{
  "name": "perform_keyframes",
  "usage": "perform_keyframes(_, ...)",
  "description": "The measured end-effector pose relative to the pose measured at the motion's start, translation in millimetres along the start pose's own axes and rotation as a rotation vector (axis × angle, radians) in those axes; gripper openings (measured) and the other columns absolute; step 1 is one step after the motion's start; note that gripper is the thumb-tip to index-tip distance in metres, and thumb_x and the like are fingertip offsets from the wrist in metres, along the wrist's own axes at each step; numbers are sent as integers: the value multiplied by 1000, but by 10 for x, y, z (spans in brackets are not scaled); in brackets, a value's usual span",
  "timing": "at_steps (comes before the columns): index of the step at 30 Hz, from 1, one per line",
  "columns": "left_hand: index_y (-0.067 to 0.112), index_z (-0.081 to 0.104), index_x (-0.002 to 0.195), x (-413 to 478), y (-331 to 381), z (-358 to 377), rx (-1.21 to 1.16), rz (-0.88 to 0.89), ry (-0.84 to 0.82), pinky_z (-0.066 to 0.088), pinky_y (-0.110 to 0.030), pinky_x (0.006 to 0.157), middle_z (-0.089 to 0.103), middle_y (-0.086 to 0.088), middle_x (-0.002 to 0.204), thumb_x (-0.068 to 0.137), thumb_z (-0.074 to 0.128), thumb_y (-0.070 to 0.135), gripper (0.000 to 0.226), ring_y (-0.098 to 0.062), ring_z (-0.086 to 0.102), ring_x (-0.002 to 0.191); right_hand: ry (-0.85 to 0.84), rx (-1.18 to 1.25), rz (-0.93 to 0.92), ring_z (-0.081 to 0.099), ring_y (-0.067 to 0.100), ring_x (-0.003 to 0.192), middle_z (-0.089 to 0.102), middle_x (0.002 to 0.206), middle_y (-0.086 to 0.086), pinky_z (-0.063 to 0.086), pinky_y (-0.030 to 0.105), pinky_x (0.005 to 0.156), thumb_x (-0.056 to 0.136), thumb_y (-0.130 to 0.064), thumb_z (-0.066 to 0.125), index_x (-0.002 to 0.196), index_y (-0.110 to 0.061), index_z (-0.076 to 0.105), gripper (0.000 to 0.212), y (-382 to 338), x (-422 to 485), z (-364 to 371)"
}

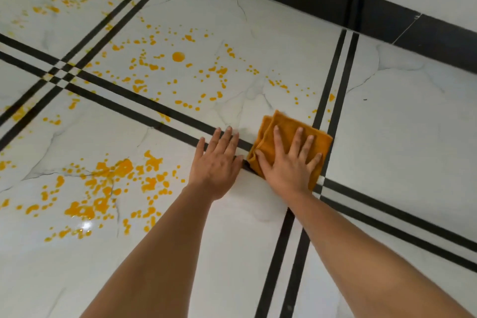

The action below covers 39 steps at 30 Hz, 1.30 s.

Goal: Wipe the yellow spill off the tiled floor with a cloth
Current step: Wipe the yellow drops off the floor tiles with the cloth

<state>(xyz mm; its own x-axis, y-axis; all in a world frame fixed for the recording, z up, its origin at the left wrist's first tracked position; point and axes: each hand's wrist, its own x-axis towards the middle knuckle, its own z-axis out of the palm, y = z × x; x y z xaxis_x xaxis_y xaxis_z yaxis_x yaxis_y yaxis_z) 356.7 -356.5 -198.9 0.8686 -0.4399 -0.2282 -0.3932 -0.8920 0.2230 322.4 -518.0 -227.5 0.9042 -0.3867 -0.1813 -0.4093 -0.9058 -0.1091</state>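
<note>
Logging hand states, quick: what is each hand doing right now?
Left hand: open, flat on the white marble-patterned tiled floor, holding nothing.
Right hand: open, fingers spread, pressing the folded orange cloth down.

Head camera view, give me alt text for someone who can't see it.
A person's right hand presses a folded orange cloth flat on the white tiled floor, left hand flat beside it. Further left, yellow spill droplets cover the tiles.
</note>
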Motion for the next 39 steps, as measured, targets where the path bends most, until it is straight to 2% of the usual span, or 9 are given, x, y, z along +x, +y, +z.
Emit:
perform_keyframes(5, 21, -8, 148, 297, 152, 25, -50, -113, 20, -9, -39, 114, -13, 4, 157, 98, 6, 46, 58, -14, -16, 142, -20, -226, -717, 11, 44, 140, 12, 157, 8, 21, 72, 101, 86, -72, 11, 148, -37, 8, 71, 617, 171, -61)
perform_keyframes(10, 19, -9, 148, 517, 319, 138, -62, -200, 65, -12, -33, 112, -10, 1, 157, 87, -9, 53, 70, -15, -13, 143, -53, -199, -510, -10, 39, 142, -16, 155, 1, 2, 68, 107, 79, -74, -5, 144, -43, -13, 72, 639, 898, -289)
perform_keyframes(14, 17, -8, 148, 643, 508, 176, -93, -313, 99, -13, -32, 111, -11, -1, 157, 79, -14, 56, 79, -14, -15, 142, -61, -315, -1026, 6, 38, 142, 8, 157, 1, 13, 66, 104, 86, -72, 13, 147, -41, 6, 69, 1268, 974, -329)
perform_keyframes(17, 19, -13, 147, 720, 739, 172, -75, -321, 86, -16, -33, 110, -16, 1, 156, 79, -15, 55, 77, -9, -23, 136, -21, -261, -743, 6, 35, 143, 5, 157, -3, 16, 66, 106, 85, -71, 5, 145, -46, -2, 65, 1288, 1395, -490)
perform_keyframes(19, 20, -15, 146, 822, 855, 173, -91, -317, 90, -16, -32, 110, -19, 4, 154, 78, -16, 55, 76, -7, -26, 133, -31, -183, -501, -3, 33, 144, -9, 155, -7, 2, 64, 110, 82, -72, 1, 143, -48, -8, 65, 1075, 1413, -466)
perform_keyframes(24, 21, -10, 148, 1105, 1067, 178, -75, -355, 97, -13, -34, 112, -19, 7, 153, 87, -9, 54, 69, -7, -22, 138, -8, -221, -892, 15, 35, 142, 16, 156, -2, 17, 64, 107, 85, -70, 16, 146, -44, 11, 66, 1640, 1417, -450)
perform_keyframes(28, 23, -6, 149, 1132, 1115, 116, -97, -433, 61, -11, -38, 114, -9, 5, 157, 97, 8, 46, 59, -13, -14, 143, -63, -110, -431, -13, 36, 142, -13, 157, -4, -5, 64, 107, 83, -73, 10, 145, -44, -9, 71, 1142, 1687, -488)
perform_keyframes(32, 22, -7, 149, 1058, 971, 41, -107, -470, 41, -11, -39, 114, -10, 5, 157, 97, 6, 48, 60, -13, -15, 143, -154, -251, -773, -17, 34, 142, -19, 156, -1, -4, 64, 110, 80, -76, 13, 141, -47, -17, 74, 1012, 1630, -533)
perform_keyframes(39, 19, -14, 147, 1127, 628, 1, -115, -418, 61, -14, -38, 112, -16, 2, 156, 94, 0, 50, 62, -14, -19, 142, -200, -218, -524, -21, 37, 140, -25, 154, 1, -4, 66, 108, 81, -76, 16, 141, -44, -22, 78, 392, 1676, -521)
